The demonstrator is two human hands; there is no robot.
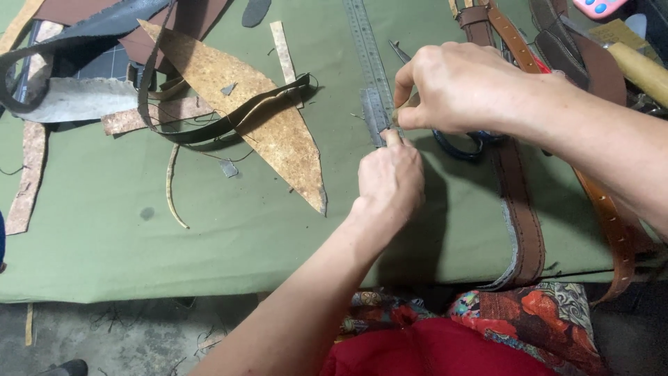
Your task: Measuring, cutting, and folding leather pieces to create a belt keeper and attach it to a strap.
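Observation:
My right hand (459,87) hovers over the near end of a steel ruler (367,56), its thumb and forefinger pinched on a small tan piece (406,104). Just below it, my left hand (391,179) is curled into a loose fist, the thumb tip touching the ruler's end. What the left fingers hold is hidden. Blue-handled scissors (456,147) lie under the right hand, mostly covered by it. Everything rests on a green cloth table top (209,230).
A dark brown stitched belt (523,209) and a tan belt with holes (616,223) hang over the near edge at right. A speckled tan leather offcut (271,125), a dark strap (209,129) and scraps lie at left. A wooden handle (643,69) lies far right.

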